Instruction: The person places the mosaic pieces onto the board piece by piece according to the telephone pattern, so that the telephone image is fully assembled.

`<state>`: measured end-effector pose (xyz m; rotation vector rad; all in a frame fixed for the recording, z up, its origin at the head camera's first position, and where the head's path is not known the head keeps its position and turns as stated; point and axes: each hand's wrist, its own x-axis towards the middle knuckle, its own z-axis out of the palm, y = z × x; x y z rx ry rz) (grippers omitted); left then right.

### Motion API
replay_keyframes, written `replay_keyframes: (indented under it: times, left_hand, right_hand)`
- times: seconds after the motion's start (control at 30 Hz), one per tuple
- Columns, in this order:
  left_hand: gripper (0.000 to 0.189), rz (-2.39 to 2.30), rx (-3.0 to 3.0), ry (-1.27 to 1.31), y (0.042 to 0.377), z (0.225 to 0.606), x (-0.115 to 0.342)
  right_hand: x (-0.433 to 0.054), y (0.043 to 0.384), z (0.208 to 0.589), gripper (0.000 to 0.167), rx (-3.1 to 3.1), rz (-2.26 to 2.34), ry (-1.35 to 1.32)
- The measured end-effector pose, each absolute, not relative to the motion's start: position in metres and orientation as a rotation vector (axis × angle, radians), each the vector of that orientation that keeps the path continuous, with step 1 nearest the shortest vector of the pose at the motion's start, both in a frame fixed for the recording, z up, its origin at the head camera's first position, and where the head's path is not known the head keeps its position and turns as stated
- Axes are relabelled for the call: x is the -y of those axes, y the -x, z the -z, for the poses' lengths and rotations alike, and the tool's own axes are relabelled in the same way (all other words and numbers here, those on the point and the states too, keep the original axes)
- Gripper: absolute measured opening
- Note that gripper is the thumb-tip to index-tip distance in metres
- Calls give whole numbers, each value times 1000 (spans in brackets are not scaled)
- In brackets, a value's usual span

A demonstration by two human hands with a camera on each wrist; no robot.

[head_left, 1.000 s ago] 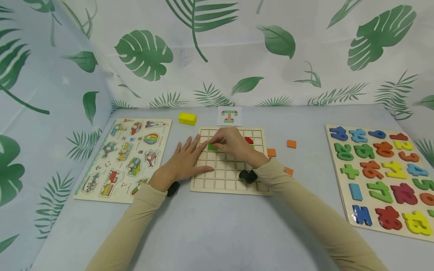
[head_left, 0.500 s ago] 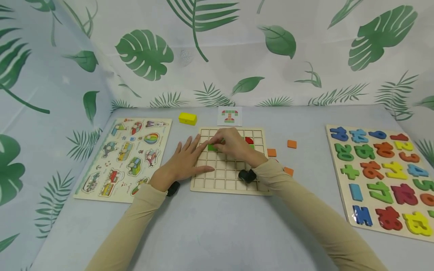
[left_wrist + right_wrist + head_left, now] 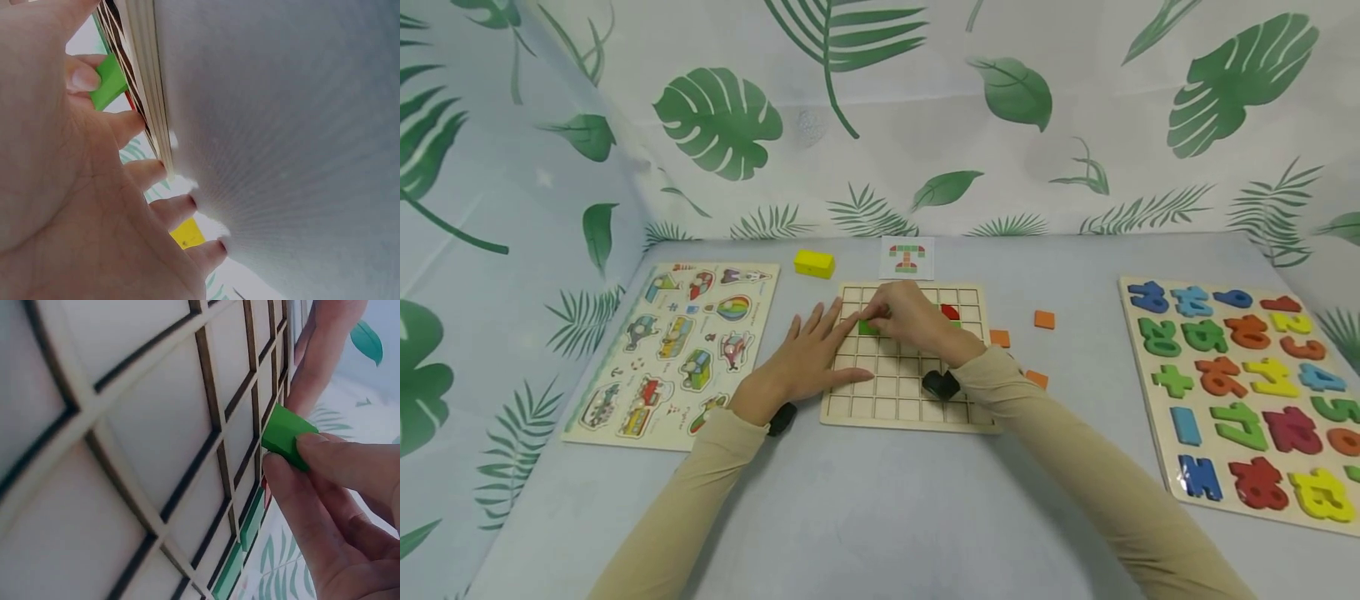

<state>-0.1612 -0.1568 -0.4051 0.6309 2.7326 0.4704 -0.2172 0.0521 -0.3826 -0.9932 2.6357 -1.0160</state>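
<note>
I see the green tile (image 3: 284,430) tilted up from the upper-left part of the grid board (image 3: 886,408), pinched by the right hand (image 3: 912,318); I'd lower it square between the ridges. The left hand (image 3: 797,362), fingers spread, rests at the board's left edge.

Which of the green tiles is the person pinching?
The tilted green tile in the right hand; the other visible green tiles lie flat in cells of the grid board.

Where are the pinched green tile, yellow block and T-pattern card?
Pinched green tile (image 3: 286,430), right wrist view: middle of its exposed face.
Yellow block (image 3: 812,266), head view: front face.
T-pattern card (image 3: 907,257), head view: printed middle.
</note>
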Motion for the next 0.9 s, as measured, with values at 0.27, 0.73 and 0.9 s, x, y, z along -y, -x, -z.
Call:
replay_keyframes:
  times: [0.27,0.73,0.9]
  left_hand:
    - [95,-474,-2732,-623,161,409,157]
    - [95,-451,-2705,-606,162,404,157]
    - [95,-458,-2704,-614,163,404,157]
  right_hand:
    - [-48,218,381,13,-2668,896,1052]
    - [-47,221,380,15,-2671,757,1175]
    - [-47,221,379,15,-2677,751,1214]
